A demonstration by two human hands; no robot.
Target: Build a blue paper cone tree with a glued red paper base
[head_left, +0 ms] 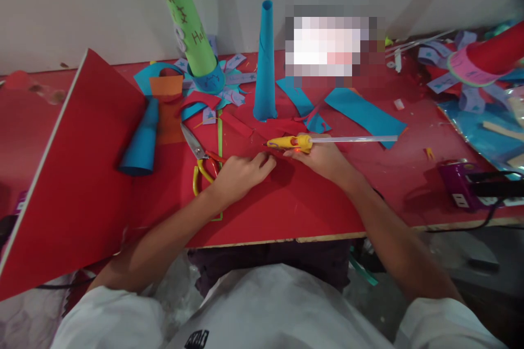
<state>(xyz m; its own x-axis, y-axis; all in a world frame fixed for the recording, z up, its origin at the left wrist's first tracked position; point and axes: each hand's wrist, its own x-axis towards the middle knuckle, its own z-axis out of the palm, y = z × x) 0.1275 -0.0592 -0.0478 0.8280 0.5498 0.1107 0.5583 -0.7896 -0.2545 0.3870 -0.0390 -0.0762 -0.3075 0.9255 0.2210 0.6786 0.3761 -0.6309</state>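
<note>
A yellow glue gun (301,143) with a long clear glue stick lies level in my right hand (323,161), its nozzle toward the left. My right fingers are wrapped round its grip. My left hand (244,174) is low over the red surface, just left of the nozzle, with its fingers pressed together; whatever they hold is too small to name. Scissors (199,151) with yellow and red handles lie beside my left hand. Behind the glue gun are red paper strips (282,128) and an upright blue paper cone (266,65).
A red board (77,174) stands tilted at the left, by a second blue cone (141,144). A green paper tube (188,22) rises behind. Blue strips (364,114) lie right of centre; a purple power strip (462,185) with cables sits at the right edge.
</note>
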